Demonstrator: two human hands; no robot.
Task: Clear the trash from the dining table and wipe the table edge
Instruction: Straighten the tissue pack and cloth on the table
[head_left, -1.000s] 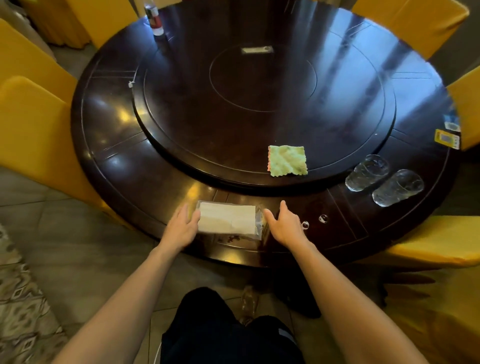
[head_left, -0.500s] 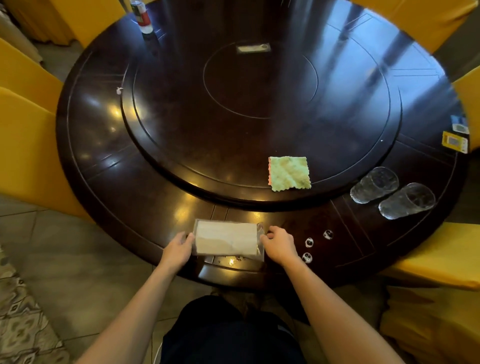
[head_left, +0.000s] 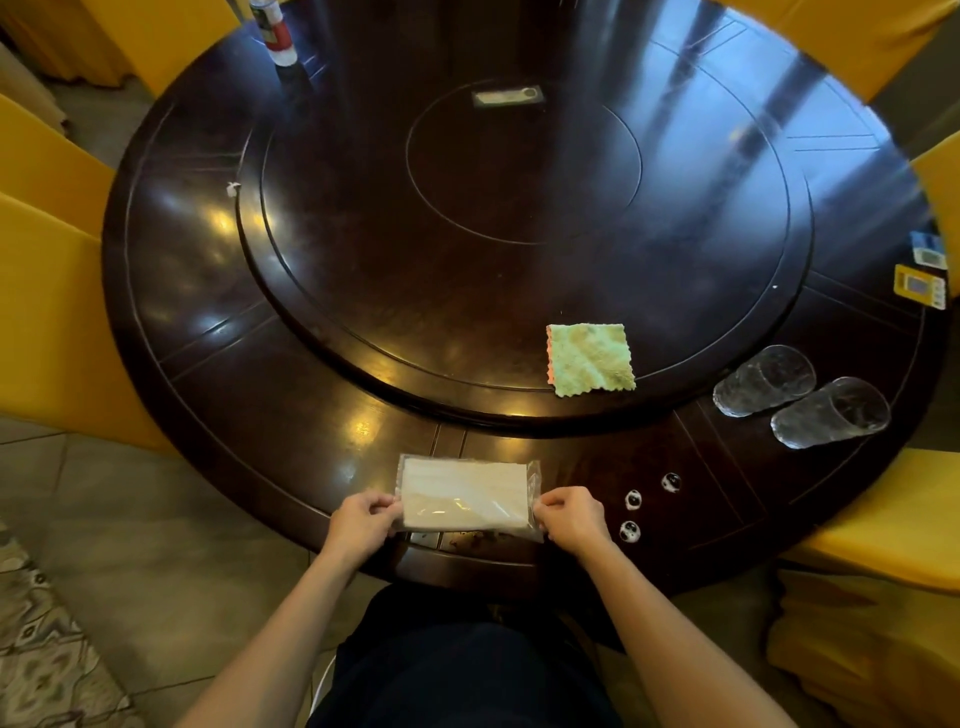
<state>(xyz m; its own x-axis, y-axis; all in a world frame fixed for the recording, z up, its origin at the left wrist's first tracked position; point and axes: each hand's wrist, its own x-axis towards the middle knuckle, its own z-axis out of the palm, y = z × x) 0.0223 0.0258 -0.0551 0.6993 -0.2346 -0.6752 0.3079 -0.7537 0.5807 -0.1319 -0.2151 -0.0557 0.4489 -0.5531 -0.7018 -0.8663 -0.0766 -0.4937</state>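
Observation:
A clear plastic packet of white napkins (head_left: 465, 496) lies at the near edge of the round dark wooden table (head_left: 270, 415). My left hand (head_left: 361, 525) pinches its left end and my right hand (head_left: 571, 517) pinches its right end. A green cleaning cloth (head_left: 591, 358) lies flat on the raised turntable (head_left: 467, 291), beyond and to the right of the packet. Three small bottle caps (head_left: 634, 501) sit on the table rim just right of my right hand. A tiny white scrap (head_left: 232, 188) lies on the rim at the far left.
Two clear glasses (head_left: 802, 395) lie on their sides at the right rim. Small card packets (head_left: 919, 283) sit at the far right edge. A bottle (head_left: 275, 31) stands at the far left, a flat wrapper (head_left: 506, 96) on the turntable's far side. Yellow chairs (head_left: 47, 291) ring the table.
Both hands have closed from flat beside the packet to pinching its two ends. The packet has slid a little toward the table's near edge.

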